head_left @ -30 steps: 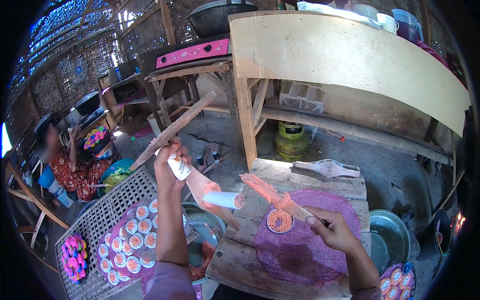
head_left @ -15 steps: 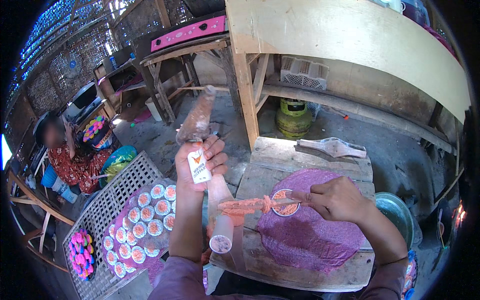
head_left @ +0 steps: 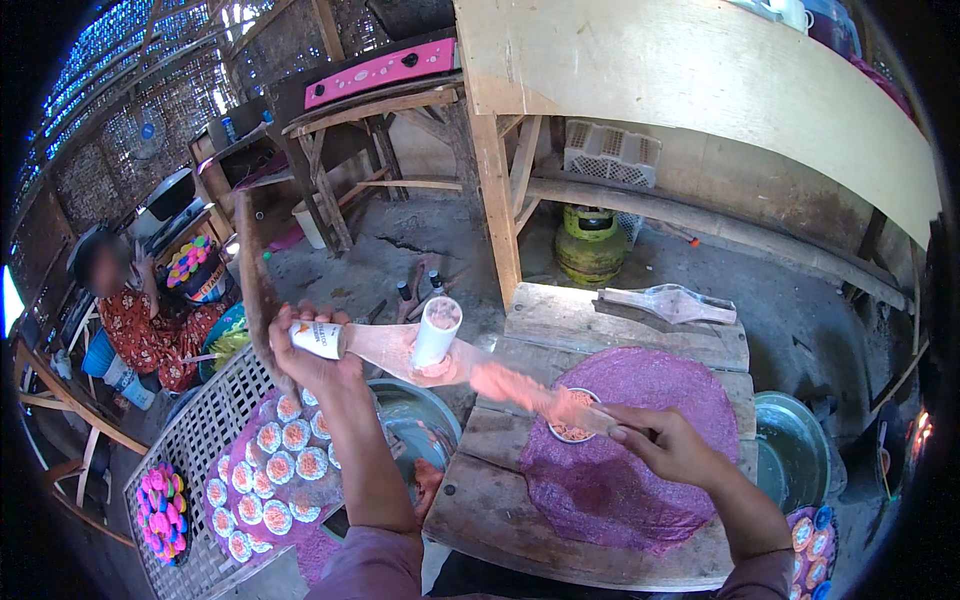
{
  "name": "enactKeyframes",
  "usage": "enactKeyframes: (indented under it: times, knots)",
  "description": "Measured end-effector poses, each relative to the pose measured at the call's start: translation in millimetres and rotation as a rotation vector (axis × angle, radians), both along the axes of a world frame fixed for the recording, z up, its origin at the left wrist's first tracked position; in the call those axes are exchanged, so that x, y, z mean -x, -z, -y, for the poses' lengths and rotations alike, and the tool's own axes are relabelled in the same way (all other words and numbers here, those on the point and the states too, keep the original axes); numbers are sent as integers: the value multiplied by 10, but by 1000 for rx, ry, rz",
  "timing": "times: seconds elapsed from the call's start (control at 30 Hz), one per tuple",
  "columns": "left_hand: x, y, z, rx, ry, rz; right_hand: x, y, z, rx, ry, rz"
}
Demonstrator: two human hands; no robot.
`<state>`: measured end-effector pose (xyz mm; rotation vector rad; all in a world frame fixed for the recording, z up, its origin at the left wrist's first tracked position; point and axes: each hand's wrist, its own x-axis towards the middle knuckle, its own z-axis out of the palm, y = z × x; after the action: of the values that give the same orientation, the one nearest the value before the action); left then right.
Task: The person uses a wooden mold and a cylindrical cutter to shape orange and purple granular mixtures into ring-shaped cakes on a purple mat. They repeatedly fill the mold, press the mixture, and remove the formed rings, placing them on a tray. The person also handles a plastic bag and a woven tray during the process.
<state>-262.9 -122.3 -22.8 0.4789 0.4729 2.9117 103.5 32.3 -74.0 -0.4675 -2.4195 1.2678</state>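
Observation:
My left hand [head_left: 318, 358] is closed around the handle of a flat wooden paddle [head_left: 385, 348], beside a white labelled cylinder [head_left: 318, 339]. Upright on the paddle stands a short white tube [head_left: 437, 330], open at the top, with pink paste around its foot. A blurred wooden piece [head_left: 254, 280] rises by the same hand. My right hand [head_left: 660, 437] grips a spatula thickly coated in pink paste [head_left: 515, 388], its coated end close to the paddle. Beneath it, a small round cup of orange crumbs [head_left: 573, 420] rests on a purple-pink round sheet [head_left: 625, 480].
Another wooden tool [head_left: 672, 303] lies at the table's far edge. On a woven tray [head_left: 190, 430] at left sit several round white-edged pieces topped orange [head_left: 281, 465]. Basins [head_left: 415, 400] [head_left: 790, 445] flank the wooden table [head_left: 490, 500]. A person [head_left: 140, 320] sits at far left; a green gas cylinder [head_left: 588, 245] stands behind.
My left hand has moved left and turned the paddle, bringing its tube up and upright. The spatula's coated end has risen. The cup and sheet stay put.

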Motion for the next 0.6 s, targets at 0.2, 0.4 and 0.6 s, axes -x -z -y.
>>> enactKeyframes:
  times: [0.2, 0.4, 0.6]
  knots:
    - [-376, -119, -72, -36, -304, 20, 407, 290, 91, 76, 66, -59]
    - [-521, -48, -157, -43, -479, 19, 516, 336, 229, -33, 68, -144]
    - [-272, 194, -221, 624, -778, -598, 156, -283, 177, -235, 183, 62]
